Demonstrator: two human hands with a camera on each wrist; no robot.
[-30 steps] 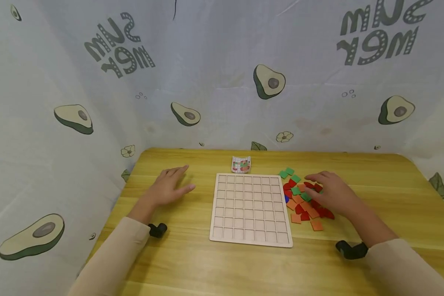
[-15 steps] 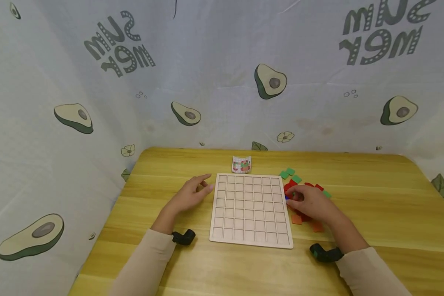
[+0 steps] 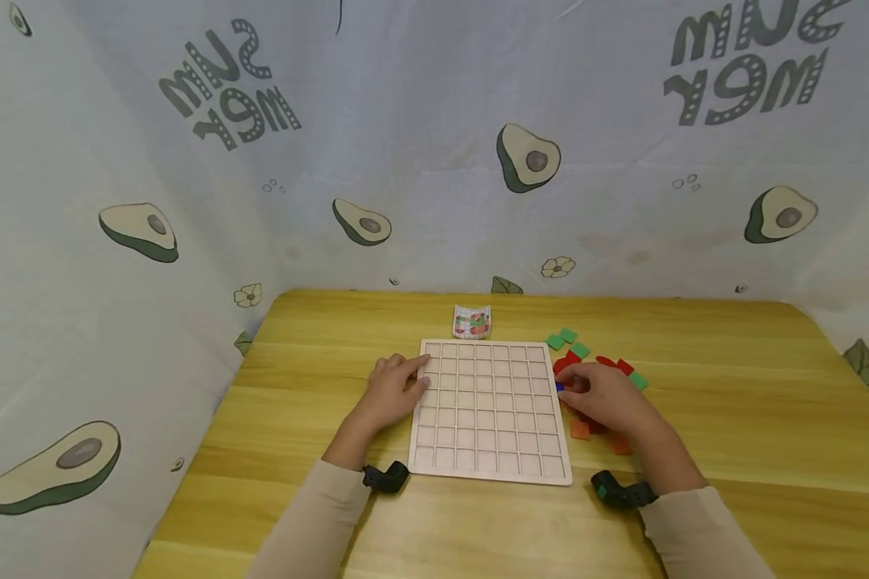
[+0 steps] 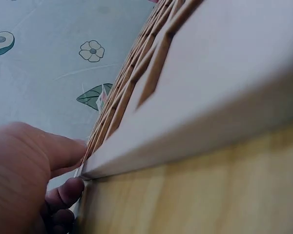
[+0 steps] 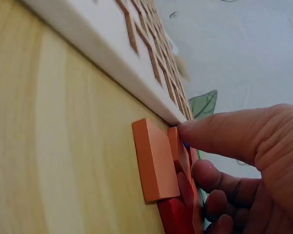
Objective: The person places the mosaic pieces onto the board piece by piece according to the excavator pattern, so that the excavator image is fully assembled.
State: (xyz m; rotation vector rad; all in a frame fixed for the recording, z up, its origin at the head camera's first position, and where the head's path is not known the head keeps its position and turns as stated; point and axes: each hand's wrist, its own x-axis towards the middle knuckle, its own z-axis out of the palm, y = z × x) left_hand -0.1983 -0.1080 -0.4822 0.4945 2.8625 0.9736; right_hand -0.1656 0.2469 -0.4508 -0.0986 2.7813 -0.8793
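Observation:
A pale wooden board (image 3: 478,410) with a grid of square recesses lies flat on the table. My left hand (image 3: 391,392) touches its left edge, the forefinger and thumb tips reaching slightly over the rim. My right hand (image 3: 608,396) is at the opposite edge with its fingers bent above a pile of small flat pieces. A blue piece (image 3: 560,387) shows at the right fingertips; whether they pinch it is hidden. In the right wrist view, the thumb (image 5: 219,132) meets the board's edge beside an orange square piece (image 5: 156,163) and a red piece (image 5: 176,217).
A small curled card (image 3: 471,322) with a coloured grid pattern stands behind the board. Several green pieces (image 3: 580,351) and red pieces (image 3: 625,367) lie around the right hand. A printed cloth (image 3: 420,161) hangs behind the wooden table (image 3: 753,386).
My left hand has moved right, from the bare table to the board's left edge. My right hand has come left and down over the pieces to the board's right edge.

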